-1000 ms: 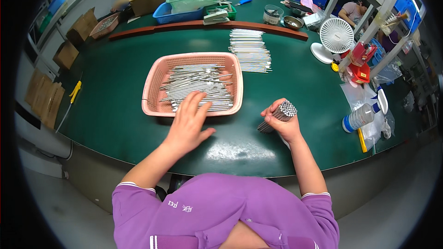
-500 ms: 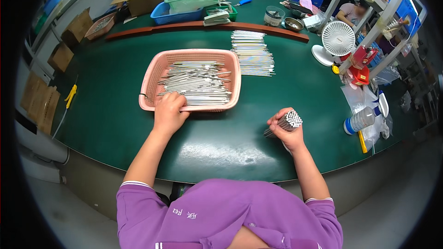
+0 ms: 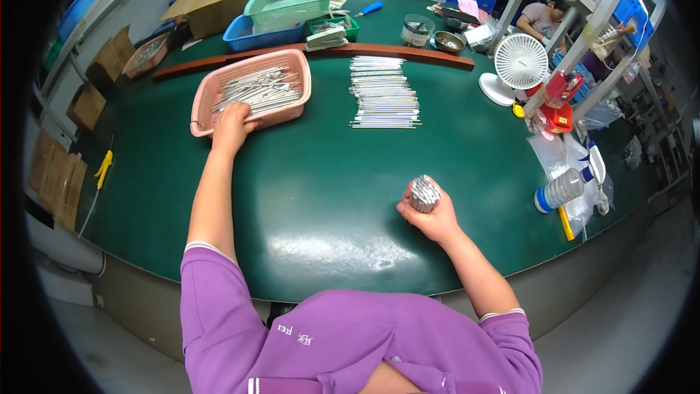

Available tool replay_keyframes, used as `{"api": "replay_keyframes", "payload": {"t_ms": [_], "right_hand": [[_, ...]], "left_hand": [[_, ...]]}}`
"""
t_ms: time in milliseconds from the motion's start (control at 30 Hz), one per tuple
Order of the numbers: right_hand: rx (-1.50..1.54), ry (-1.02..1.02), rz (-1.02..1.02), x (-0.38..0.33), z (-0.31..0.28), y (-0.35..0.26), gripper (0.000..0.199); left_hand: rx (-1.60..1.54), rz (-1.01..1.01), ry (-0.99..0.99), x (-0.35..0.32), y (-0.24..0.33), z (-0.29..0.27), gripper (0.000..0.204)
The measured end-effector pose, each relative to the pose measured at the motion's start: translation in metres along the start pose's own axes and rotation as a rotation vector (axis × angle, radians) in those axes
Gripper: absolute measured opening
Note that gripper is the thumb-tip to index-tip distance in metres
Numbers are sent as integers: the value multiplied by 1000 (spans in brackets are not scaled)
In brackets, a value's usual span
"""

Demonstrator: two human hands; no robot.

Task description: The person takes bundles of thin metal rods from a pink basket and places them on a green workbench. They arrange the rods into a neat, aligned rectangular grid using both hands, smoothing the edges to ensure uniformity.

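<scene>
- While the right hand [image 3: 436, 217] gripped a bundle of metal rods [image 3: 424, 193] upright above the green counter [image 3: 328, 197], rod ends pointed upward.
- Left hand [image 3: 232, 122] rested closed on the loose rods [image 3: 257, 90] in the pink basket [image 3: 205, 93].

Stretching across the view: a broad green worktable [image 3: 328, 197], glossy and catching overhead light near its front edge. Lying beneath and around it: grey floor [image 3: 634, 321]. Leaning at far left: flattened cardboard boxes [image 3: 55, 175].

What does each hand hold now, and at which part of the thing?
The right hand grips a bundle of thin metal rods around its lower part. The left hand reaches into the pink basket; whether it grips rods cannot be told.
</scene>
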State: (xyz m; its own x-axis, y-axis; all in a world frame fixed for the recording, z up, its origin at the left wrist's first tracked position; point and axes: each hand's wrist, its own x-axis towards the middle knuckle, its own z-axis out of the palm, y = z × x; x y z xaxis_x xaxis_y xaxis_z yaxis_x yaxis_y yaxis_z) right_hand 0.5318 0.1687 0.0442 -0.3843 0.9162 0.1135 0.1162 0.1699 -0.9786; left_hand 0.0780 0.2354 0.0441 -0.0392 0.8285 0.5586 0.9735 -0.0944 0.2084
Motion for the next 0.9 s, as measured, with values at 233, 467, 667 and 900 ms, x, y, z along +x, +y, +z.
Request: {"api": "replay_keyframes", "payload": {"t_ms": [233, 467, 667, 900], "right_hand": [[-989, -195, -278, 80, 0, -13, 43], [-1025, -280, -399, 161, -12, 19, 47], [-991, -196, -526, 159, -8, 47, 67], [-1032, -209, -506, 138, -2, 45, 84]], "left_hand": [[13, -10, 18, 13, -12, 5, 30], [9, 41, 49, 16, -16, 9, 32], [44, 70, 71, 12, -23, 11, 34], [-16, 116, 44, -4, 11, -11, 29]]}}
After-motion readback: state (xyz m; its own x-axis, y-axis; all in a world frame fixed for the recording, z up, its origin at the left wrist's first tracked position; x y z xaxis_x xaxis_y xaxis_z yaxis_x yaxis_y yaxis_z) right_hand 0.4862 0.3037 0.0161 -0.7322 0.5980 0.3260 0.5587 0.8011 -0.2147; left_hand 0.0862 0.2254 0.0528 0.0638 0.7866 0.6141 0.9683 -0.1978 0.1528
